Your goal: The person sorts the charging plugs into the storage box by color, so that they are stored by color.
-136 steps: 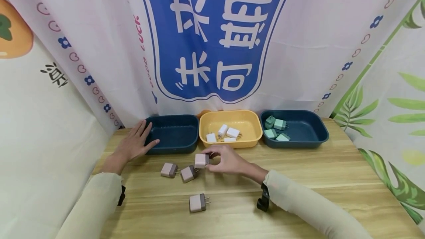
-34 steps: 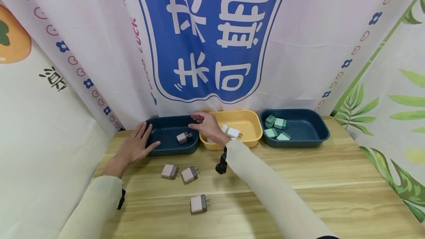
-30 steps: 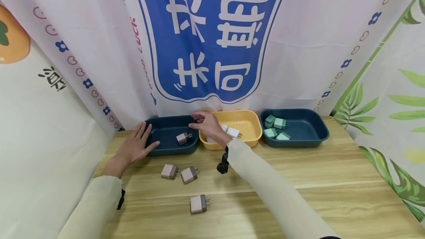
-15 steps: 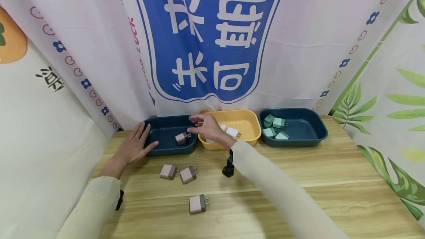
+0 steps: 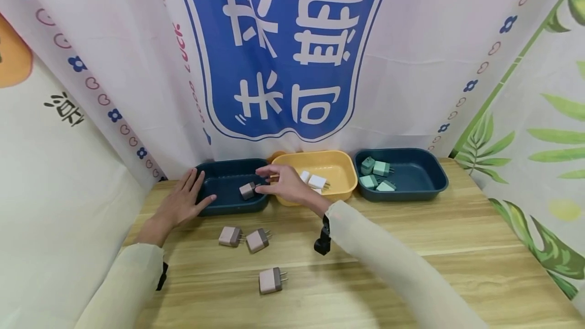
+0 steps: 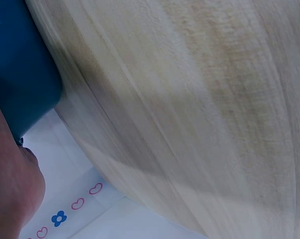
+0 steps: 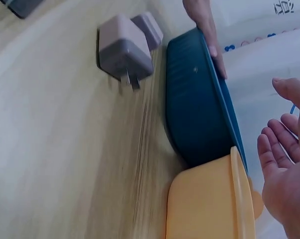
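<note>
My left hand [image 5: 179, 204] rests with spread fingers on the left end of the left dark blue bin [image 5: 233, 209]; the left wrist view catches only part of that hand [image 6: 13, 184] beside the bin [image 6: 20, 64]. One pinkish charger plug [image 5: 247, 191] with a grey-brown prong end lies inside this bin, near its right end. Over the edge between this bin and the yellow bin [image 5: 339, 172] hovers my right hand [image 5: 291, 185], thumb and fingers apart with nothing between them. In the right wrist view the right hand [image 7: 289, 164] has loosely bent fingers and holds nothing.
On the table lie three more pinkish charger plugs: one at left [image 5: 230, 236], one beside it [image 5: 257, 240] and one nearer [image 5: 270, 281]. White plugs [image 5: 317, 182] sit in the yellow bin. Several green plugs [image 5: 382, 168] lie in the right dark blue bin [image 5: 404, 196]. A printed curtain [image 5: 402, 90] hangs behind.
The right hand carried a pinkish charger plug from the table into the left blue bin and let go. Lately it has come slightly nearer and lower. The left hand stayed on the bin.
</note>
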### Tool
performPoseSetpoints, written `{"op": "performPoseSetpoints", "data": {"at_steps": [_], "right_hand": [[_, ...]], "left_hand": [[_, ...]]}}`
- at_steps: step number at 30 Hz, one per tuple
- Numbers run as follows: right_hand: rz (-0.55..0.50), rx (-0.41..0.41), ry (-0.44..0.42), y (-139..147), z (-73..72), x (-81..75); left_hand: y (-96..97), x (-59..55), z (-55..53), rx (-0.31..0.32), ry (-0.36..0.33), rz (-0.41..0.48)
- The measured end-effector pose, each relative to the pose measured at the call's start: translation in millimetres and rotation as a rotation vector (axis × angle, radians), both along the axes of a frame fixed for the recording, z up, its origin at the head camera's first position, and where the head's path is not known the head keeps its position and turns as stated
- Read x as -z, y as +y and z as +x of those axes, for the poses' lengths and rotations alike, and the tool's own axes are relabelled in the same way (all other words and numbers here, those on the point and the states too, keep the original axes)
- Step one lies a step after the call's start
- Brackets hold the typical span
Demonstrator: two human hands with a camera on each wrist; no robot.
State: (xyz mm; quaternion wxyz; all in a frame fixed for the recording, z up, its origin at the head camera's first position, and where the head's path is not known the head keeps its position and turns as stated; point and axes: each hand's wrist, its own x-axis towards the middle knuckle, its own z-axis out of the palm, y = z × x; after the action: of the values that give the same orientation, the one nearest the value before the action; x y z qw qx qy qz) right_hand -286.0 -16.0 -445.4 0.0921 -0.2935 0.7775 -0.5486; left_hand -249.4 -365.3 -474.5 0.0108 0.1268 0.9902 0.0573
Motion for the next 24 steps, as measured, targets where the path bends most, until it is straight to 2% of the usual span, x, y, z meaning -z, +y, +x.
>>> {"op": "performPoseSetpoints", "data": {"at_steps": [8,18,24], "right_hand": [[-0.037,-0.081,0.022,1,17.7,-3.5],[-0.003,-0.153,0.050,7,44.7,-4.1],[0.056,-0.242,0.087,10,57.4,1.7]], "left_hand": [[-3.6,2.3,-1.4,0.004,-0.001,0.006],[-3.2,2.2,-3.3,-0.004,-0.010,0.014],[-1.8,1.9,-2.4,0.000,-0.007,0.016]]}}
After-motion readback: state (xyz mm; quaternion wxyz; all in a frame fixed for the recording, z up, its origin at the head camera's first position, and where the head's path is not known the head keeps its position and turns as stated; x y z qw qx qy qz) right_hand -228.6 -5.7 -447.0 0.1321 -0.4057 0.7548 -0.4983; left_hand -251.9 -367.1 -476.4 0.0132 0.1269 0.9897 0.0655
